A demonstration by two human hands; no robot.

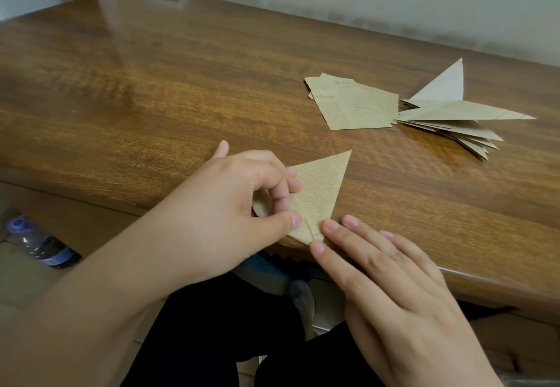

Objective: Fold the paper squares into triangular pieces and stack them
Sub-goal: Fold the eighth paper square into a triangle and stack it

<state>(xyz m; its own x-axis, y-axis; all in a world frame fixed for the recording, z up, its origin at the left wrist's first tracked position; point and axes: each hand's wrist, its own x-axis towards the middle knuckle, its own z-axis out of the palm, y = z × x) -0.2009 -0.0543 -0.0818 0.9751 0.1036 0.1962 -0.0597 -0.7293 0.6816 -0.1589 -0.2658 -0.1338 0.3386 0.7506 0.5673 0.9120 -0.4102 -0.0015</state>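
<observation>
A tan printed paper triangle (321, 192) is kept at the near edge of the brown wooden table (151, 98). It is pinched by the left hand (242, 204), and pressed by the flat, straight fingers of the right hand (391, 280). A pile of folded tan triangles (454, 120) is lying well apart, just beside flat printed paper squares (354, 108).
</observation>
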